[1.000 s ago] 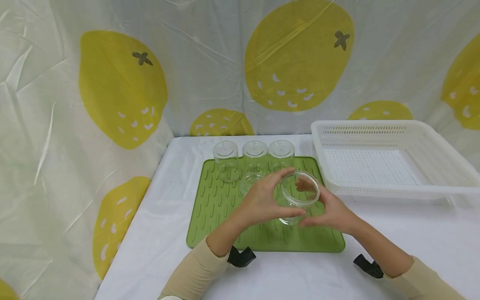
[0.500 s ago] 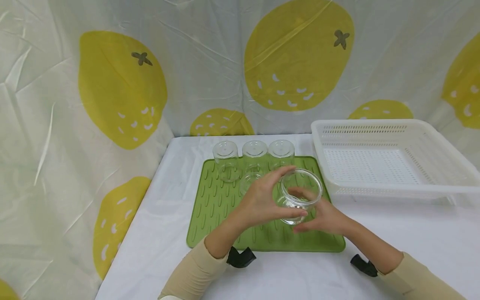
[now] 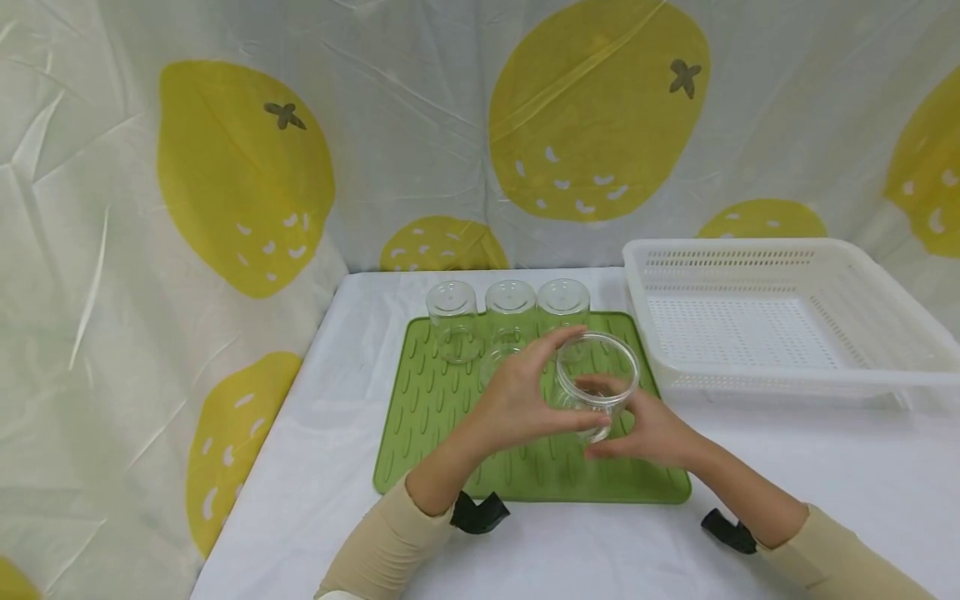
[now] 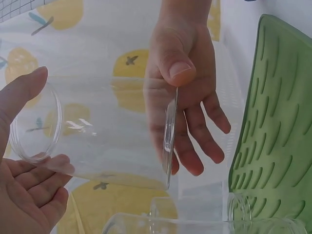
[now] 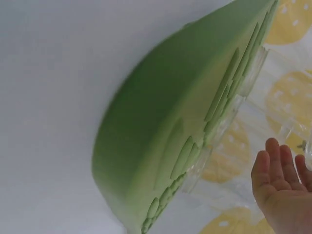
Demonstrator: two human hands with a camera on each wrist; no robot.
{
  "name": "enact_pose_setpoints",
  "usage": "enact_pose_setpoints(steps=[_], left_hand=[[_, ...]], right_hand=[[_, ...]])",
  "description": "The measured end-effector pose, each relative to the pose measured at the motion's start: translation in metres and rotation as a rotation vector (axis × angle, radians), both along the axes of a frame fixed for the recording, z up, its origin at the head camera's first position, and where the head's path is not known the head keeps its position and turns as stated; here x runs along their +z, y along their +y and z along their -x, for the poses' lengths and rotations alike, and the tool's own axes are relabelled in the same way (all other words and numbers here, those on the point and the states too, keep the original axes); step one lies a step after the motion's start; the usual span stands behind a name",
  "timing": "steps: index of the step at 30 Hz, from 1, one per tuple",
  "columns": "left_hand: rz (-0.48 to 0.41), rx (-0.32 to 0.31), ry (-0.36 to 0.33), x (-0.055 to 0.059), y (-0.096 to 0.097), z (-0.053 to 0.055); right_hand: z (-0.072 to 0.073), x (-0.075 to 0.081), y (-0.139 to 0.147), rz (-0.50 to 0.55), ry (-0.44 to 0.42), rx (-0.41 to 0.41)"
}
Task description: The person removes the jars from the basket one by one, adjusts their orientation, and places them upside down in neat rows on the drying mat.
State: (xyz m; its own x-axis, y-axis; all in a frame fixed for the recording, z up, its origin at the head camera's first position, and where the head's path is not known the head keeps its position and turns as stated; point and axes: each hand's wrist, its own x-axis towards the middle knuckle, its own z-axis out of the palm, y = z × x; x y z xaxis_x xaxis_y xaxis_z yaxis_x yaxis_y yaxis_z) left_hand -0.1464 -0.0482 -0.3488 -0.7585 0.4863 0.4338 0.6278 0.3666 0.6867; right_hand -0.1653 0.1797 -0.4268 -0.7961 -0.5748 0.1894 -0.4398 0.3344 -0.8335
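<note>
My left hand [image 3: 517, 404] grips a clear glass jar [image 4: 97, 131] near its ringed rim, thumb on one side and fingers on the other. In the head view the jar is held mouth up, tilted slightly, over the green ridged mat [image 3: 442, 433]. My right hand [image 3: 648, 433] is cupped loosely by the jar's base; in the left wrist view its thumb overlaps the base edge and its fingers hang spread beyond it. The right wrist view shows the fingers of that right hand [image 5: 282, 190] with only an edge of glass beside them.
Three upturned glass jars [image 3: 511, 321] stand in a row along the mat's back. Another glass jar [image 3: 495, 362] stands in front of them, partly hidden by my left hand. A white perforated basket [image 3: 810, 379] stands at the right. A lemon-print cloth [image 3: 420, 125] hangs behind.
The jar has risen slightly in my left hand. My right hand has moved a little left, its fingers shifting from the jar's far side to lower down near its base.
</note>
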Motion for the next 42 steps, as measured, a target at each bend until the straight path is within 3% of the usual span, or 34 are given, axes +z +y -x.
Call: enact_pose_setpoints(steps=[5,15,31,37,42], left_hand=[[-0.031,-0.011,-0.02,0.0,-0.003,0.002],[-0.096,-0.016,-0.072,-0.002,-0.01,0.004],[-0.105,-0.078,-0.138,-0.008,-0.02,0.005],[-0.076,-0.099,-0.16,-0.01,-0.022,0.006],[-0.056,-0.125,-0.167,-0.011,-0.022,0.006]], right_hand=[[-0.003,0.003,0.007,-0.007,-0.019,-0.047],[-0.01,0.012,0.023,0.037,0.071,-0.051],[-0.008,0.023,0.053,0.241,0.114,0.199],[-0.008,0.031,0.063,0.263,0.119,0.214],[-0.009,0.037,0.068,0.328,0.172,0.235]])
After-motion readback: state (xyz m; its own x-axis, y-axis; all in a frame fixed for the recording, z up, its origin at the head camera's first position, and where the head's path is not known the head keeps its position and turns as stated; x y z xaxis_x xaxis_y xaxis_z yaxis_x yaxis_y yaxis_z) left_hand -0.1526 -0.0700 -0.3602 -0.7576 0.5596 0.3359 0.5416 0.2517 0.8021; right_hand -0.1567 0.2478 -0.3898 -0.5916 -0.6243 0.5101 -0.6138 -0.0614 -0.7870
